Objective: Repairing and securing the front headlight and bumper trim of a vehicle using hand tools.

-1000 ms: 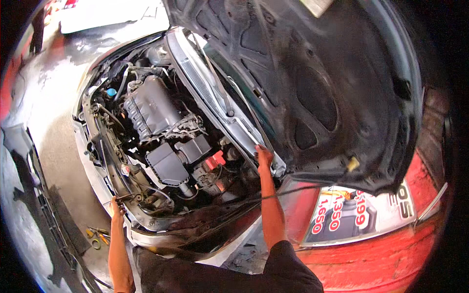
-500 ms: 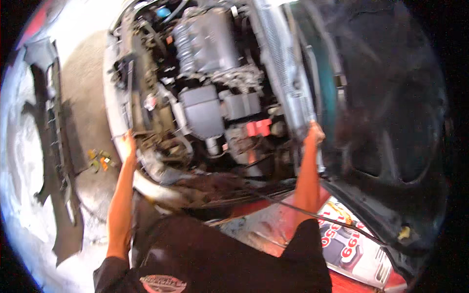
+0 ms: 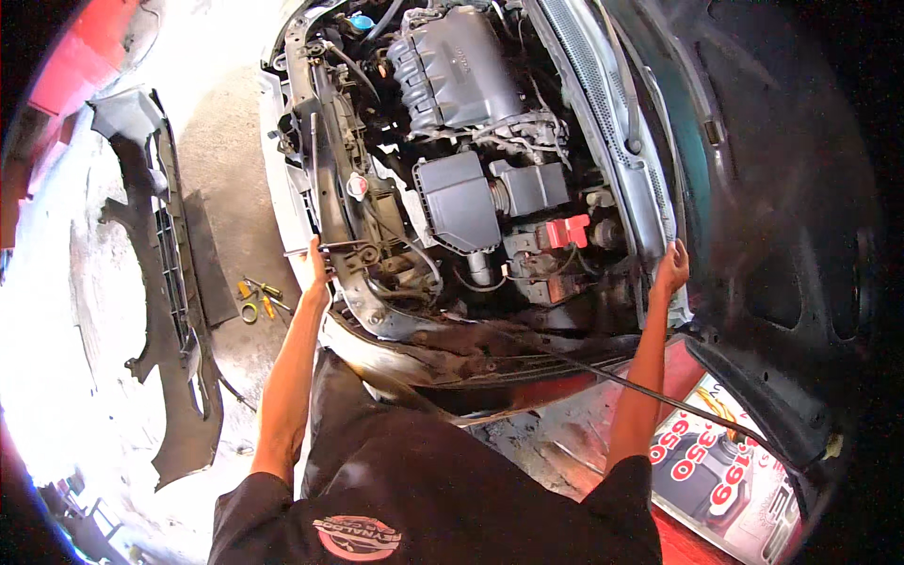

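Observation:
My left hand is at the front edge of the car's open engine bay, its fingers closed beside a thin dark bar. What lies inside its grip is hidden. On the far side of the bay, my right hand rests with bent fingers at the end of the grey windshield cowl. Whatever it holds there is too small to make out. Between my arms lie a black air filter box, a battery with a red terminal cover and the dark engine cover. A radiator cap sits near the front crossmember.
The raised hood stands at the right. A removed bumper cover lies on the floor at left, beside yellow-handled tools and a tape roll. A dark cable or rod crosses under my right arm, above a printed sign.
The view has shifted, so the car and both arms appear farther right, and the picture is sharper. Both hands stay at about the same spots on the car.

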`<state>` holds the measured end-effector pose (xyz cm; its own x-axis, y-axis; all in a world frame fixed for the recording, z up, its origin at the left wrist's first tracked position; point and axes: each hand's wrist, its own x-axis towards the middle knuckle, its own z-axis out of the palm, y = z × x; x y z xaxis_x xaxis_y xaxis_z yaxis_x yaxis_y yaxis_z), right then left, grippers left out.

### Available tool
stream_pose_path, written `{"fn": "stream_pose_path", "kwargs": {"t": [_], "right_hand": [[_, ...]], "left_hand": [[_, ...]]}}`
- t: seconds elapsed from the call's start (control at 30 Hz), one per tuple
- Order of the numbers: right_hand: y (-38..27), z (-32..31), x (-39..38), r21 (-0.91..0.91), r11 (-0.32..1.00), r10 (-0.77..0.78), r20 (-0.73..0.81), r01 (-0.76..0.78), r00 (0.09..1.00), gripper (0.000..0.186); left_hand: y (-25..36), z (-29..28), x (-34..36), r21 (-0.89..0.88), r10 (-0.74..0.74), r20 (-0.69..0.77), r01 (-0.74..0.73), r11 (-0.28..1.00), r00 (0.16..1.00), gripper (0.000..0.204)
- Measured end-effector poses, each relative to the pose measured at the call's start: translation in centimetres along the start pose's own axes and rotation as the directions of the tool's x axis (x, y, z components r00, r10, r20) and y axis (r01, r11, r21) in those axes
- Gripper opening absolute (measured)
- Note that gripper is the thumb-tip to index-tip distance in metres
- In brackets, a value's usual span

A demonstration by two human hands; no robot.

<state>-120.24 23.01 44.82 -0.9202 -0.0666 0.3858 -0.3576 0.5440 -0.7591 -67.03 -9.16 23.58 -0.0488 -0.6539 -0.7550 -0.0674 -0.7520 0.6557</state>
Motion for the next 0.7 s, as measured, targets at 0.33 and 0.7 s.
{"fn": "stream_pose_path", "kwargs": {"t": [0.33,0.7], "right_hand": [[-0.5,-9.7,-23.5,-0.229,0.969,-0.096,0.012,0.096,0.995,0.03],[3.4,-17.2,-51.5,-0.099,0.541,0.838,-0.022,-0.835,0.546,0.014]], "left_hand": [[-6.4,-4.4,-1.9,0.242,0.293,0.024,-0.29,0.926,0.956,0.06],[-13.9,-7.5,0.0,0.454,0.019,0.128,-0.075,0.888,0.992,0.035]]}}
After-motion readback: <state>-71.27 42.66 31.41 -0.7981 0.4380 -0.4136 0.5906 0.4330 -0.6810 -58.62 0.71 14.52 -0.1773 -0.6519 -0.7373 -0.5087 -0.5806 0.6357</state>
